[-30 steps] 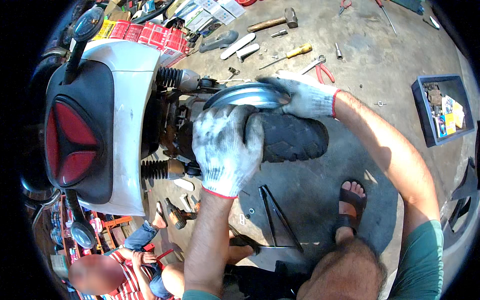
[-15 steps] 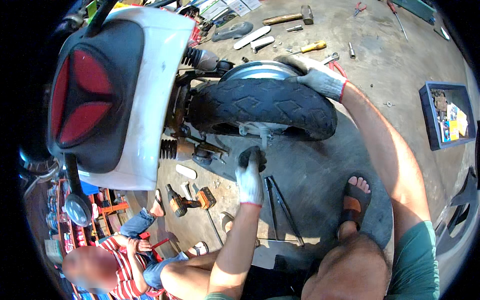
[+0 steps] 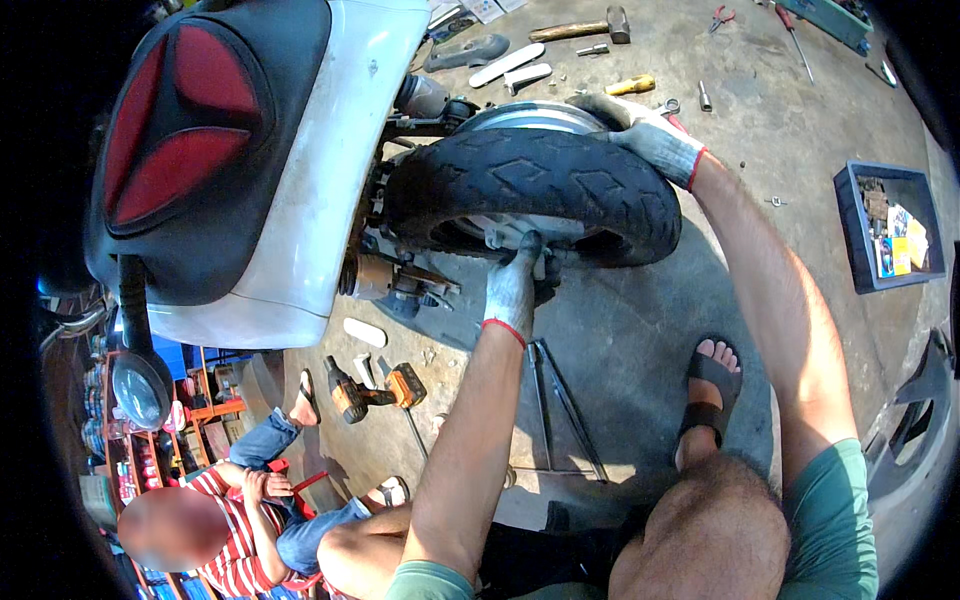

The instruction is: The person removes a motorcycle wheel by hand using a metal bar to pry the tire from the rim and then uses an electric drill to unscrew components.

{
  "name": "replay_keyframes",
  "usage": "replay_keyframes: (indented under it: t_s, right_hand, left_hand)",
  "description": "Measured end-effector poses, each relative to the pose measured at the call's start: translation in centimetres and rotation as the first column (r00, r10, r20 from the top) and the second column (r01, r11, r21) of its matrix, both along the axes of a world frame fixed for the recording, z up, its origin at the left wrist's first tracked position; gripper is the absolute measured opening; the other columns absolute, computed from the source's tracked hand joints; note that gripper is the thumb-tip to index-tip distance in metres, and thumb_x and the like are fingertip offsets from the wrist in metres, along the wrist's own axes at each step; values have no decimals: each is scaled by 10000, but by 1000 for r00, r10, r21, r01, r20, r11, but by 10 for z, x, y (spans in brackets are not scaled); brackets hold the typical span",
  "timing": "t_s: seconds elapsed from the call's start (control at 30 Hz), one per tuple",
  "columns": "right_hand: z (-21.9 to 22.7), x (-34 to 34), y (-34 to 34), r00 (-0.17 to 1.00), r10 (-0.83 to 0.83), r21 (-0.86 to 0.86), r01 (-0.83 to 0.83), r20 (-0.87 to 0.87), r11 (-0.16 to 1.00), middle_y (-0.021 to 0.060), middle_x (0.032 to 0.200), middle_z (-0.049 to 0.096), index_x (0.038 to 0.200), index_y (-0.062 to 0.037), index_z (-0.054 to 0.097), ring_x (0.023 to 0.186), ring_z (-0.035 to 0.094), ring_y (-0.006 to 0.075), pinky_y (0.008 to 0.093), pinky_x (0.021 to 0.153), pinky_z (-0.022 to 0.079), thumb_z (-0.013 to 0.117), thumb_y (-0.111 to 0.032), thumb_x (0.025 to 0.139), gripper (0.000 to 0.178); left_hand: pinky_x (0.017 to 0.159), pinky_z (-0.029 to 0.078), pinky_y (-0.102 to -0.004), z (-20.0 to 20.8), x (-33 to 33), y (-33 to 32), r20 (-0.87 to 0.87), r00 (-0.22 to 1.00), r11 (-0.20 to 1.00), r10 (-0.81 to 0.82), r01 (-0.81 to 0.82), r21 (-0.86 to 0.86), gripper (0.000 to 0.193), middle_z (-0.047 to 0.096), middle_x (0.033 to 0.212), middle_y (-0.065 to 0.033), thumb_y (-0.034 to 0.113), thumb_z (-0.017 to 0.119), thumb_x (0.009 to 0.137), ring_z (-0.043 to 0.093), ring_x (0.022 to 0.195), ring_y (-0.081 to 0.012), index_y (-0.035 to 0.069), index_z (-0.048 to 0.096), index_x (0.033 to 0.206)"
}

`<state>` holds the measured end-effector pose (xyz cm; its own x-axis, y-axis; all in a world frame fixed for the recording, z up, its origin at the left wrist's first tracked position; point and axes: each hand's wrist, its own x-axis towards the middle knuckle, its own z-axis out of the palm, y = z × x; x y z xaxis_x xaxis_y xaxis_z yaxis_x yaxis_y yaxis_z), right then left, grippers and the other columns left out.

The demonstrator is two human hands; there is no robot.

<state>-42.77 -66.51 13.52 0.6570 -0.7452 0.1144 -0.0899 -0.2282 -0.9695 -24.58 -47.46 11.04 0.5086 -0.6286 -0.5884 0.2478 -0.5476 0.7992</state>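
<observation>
A wheel with a black treaded tyre (image 3: 530, 175) stands upright at the rear of a white scooter (image 3: 310, 200). Its silver rim (image 3: 530, 117) shows on the far side. My right hand (image 3: 645, 140), in a grey-white glove, grips the wheel's right end, thumb over the tread and fingers by the rim. On the near side my gloved left hand (image 3: 515, 285) is closed around the metal axle that sticks out of the wheel hub (image 3: 500, 230). The thumb lies on top; the dark fingertips are partly hidden. Left of this hand is a silver suspension part (image 3: 375, 280).
An orange-black cordless drill (image 3: 375, 390) and two long dark bars (image 3: 560, 410) lie on the near floor. Beyond the wheel are a hammer (image 3: 590, 27), a yellow screwdriver (image 3: 630, 86) and sockets. A blue crate (image 3: 890, 225) stands right; a seated person (image 3: 240, 490) is lower left.
My left hand has moved up from below the wheel and closed on the axle. The wheel has tilted, showing more of its near side. My right hand keeps its grip.
</observation>
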Motion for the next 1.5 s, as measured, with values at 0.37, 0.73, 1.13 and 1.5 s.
replay_keyframes:
  t_s: [0.37, 0.73, 1.13, 1.5]
  right_hand:
    - [-9, -6, -1, 999, 30, 57, -32, 37, 998, 126, 1320, 532, 1335, -47, 468, 1230, 490, 204, 332, 1072, 362, 598, -89, 855, 499]
    - [-12, -9, -3, 998, 37, 33, -38, 53, 999, 137, 1319, 535, 1325, -28, 476, 1222, 499, 208, 322, 1058, 370, 625, -157, 870, 495]
    - [-9, 2, -12, 999, 44, -5, -44, -14, 999, 145, 1297, 556, 1325, -24, 474, 1196, 526, 224, 331, 1044, 383, 621, -202, 878, 503]
    - [-20, 3, -8, 1000, -25, 65, 23, 19, 998, 115, 1246, 592, 1288, -39, 518, 1139, 557, 195, 316, 1001, 413, 615, -282, 891, 476]
  left_hand:
    - [496, 417, -264, -7, 3, 4, -26, 995, 995, -95, 94, -36, 352, 559, 677, -5, 459, 631, 881, 517, 544, -132, 110, 589, 854]
    - [528, 452, -284, 2, -13, 1, -59, 998, 999, -33, 34, 26, 290, 573, 693, -7, 407, 620, 898, 549, 586, -149, 120, 599, 871]
    - [869, 460, -483, 8, -2, -6, 687, 538, 871, -488, 243, 428, 582, 629, 1029, -288, 498, 592, 840, 593, 1003, -450, -49, 639, 1034]
    - [475, 359, -268, -10, -6, 2, 529, 796, 954, -294, 276, 115, 304, 513, 609, 7, 351, 636, 894, 451, 501, -104, 71, 593, 781]
